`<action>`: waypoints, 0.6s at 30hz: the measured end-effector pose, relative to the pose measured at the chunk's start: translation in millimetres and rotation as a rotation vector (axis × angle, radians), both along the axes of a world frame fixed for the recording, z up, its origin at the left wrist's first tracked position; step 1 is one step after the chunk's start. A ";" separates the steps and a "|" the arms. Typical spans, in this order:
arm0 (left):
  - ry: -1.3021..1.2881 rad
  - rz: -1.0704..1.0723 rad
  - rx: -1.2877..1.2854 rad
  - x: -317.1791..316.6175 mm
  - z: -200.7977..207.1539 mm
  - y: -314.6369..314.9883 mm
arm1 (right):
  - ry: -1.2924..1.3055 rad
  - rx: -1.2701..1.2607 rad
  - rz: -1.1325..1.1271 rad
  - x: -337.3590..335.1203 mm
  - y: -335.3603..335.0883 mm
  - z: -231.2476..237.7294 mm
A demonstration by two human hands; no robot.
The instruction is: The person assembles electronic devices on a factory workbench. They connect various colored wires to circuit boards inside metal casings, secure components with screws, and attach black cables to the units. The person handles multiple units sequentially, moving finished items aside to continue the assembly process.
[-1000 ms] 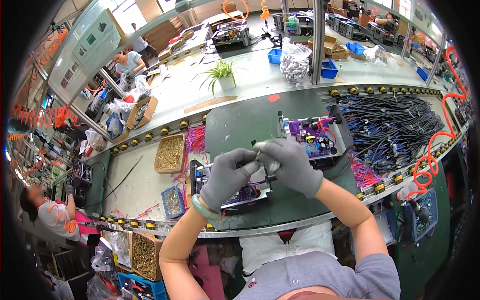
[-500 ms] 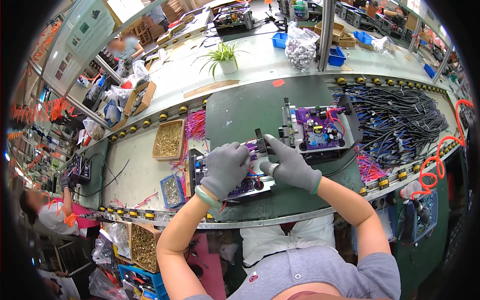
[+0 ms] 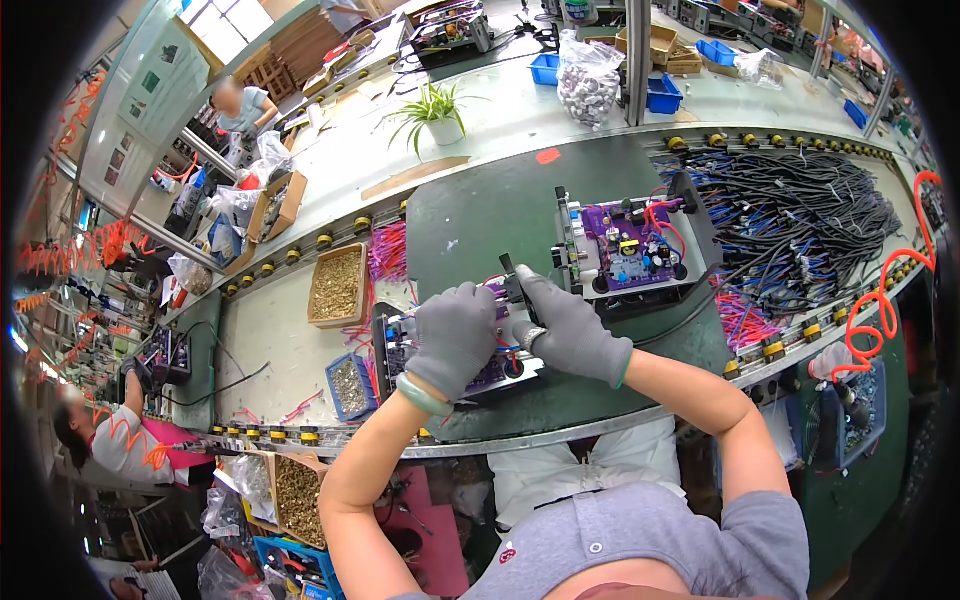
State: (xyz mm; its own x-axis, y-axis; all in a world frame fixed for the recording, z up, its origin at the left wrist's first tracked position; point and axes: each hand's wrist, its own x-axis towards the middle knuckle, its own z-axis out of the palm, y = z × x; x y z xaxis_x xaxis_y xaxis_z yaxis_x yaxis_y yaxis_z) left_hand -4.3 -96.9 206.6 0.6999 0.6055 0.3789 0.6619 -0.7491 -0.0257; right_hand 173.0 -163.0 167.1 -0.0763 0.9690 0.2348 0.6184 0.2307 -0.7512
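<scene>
Both hands wear grey gloves and meet over a metal chassis [image 3: 515, 378] with a purple circuit board, lying on the green work board [image 3: 470, 220]. My left hand [image 3: 455, 338] is closed over the board, its fingers curled, and what they hold is hidden. My right hand [image 3: 572, 335] grips the upright black end panel [image 3: 514, 285] of this chassis, with one finger stretched up along it. A second chassis with a purple circuit board [image 3: 630, 243] sits just beyond, to the right, touched by neither hand.
Black and blue cables [image 3: 810, 215] are heaped on the right. To the left stand a box of brass-coloured parts [image 3: 338, 287] and a blue bin of small metal parts [image 3: 350, 387]. A coiled orange hose [image 3: 880, 300] hangs at right. Across the line is a potted plant [image 3: 445, 130]; another person [image 3: 125, 440] works at far left.
The view has shifted slightly. My left fingers are curled more tightly, and my right hand has drawn closer to the black end panel. Both chassis stay in place on the board.
</scene>
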 end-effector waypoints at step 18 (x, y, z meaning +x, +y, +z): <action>-0.136 -0.017 -0.131 -12.0 -7.3 -2.5 | 0.179 0.171 0.071 17.0 -27.2 -10.1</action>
State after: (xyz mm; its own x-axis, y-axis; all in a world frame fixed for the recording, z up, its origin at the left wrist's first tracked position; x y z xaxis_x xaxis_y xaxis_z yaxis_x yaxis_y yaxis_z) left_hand -16.2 -99.4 199.3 0.6580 0.6444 0.3895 0.6398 -0.7513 0.1619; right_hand 190.0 -190.1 157.0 -0.0853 0.9078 0.4106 0.4570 0.4019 -0.7935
